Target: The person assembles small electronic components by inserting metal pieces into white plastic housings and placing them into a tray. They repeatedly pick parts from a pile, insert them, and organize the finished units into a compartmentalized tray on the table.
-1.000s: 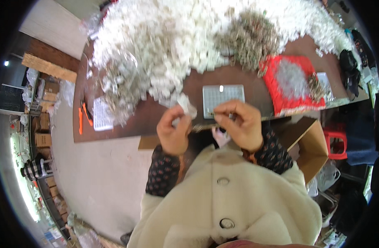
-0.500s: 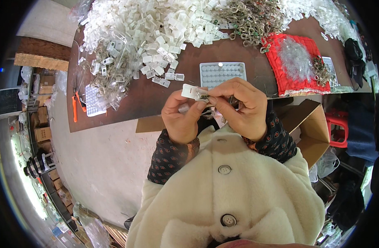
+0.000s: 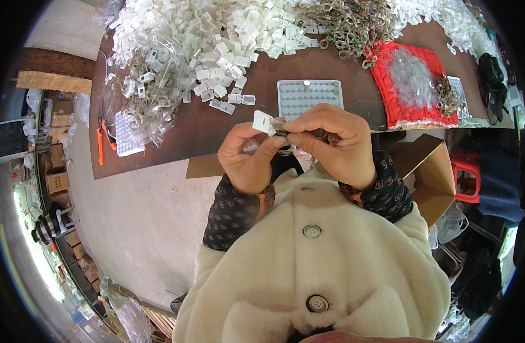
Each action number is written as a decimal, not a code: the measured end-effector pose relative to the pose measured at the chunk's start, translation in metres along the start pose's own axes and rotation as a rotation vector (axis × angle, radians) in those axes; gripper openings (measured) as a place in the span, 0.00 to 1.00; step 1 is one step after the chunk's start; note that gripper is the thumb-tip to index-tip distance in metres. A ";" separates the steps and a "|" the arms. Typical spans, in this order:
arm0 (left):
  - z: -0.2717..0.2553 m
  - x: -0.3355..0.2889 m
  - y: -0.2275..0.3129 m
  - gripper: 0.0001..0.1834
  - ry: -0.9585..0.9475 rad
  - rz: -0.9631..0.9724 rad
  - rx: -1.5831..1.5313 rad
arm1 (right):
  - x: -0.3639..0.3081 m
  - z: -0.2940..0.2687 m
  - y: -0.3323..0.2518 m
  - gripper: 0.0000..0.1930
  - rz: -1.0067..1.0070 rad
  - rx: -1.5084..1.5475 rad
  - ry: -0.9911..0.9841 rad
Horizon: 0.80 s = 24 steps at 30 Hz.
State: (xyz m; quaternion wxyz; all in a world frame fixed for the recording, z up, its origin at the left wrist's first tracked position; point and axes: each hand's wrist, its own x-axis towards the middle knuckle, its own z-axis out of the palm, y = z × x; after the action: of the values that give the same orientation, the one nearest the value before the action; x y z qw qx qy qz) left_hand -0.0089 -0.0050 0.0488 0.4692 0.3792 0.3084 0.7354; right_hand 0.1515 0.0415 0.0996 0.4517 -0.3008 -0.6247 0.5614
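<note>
Just past the table's near edge, my left hand [image 3: 246, 157] pinches a small white plastic case [image 3: 265, 122] between thumb and fingers. The case tilts up, a slot showing in its face. Another whitish piece [image 3: 251, 146] shows between the fingers and palm of that hand. My right hand [image 3: 338, 146] meets it from the right, thumb and forefinger closed at the case's lower right end. Something small and dark sits at those fingertips, too hidden to name. Beyond the hands on the table lies a pale tray [image 3: 310, 102] with rows of round hollows and one small light disc.
Heaped white plastic cases [image 3: 217, 40] cover the far table, beside piled brownish cord loops [image 3: 354, 26]. At right, a red cloth [image 3: 384, 94] bears clear plastic bits. Orange-handled pliers [image 3: 100, 146] and a second tray [image 3: 125, 134] lie left. A cardboard box [image 3: 431, 183] stands below.
Both hands stay together at the case, which has tipped slightly more upright. My left hand has shifted a little to the left. The whole view has moved slightly.
</note>
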 end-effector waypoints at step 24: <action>0.006 -0.009 -0.002 0.12 0.166 -0.050 -0.013 | 0.002 0.009 0.008 0.09 0.259 0.269 -0.028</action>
State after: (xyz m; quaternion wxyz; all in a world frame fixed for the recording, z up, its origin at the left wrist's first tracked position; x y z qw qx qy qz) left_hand -0.0004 -0.0115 0.0478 0.4628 0.3062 0.3510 0.7543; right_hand 0.1409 0.0412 0.0923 0.4028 -0.3078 -0.5065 0.6975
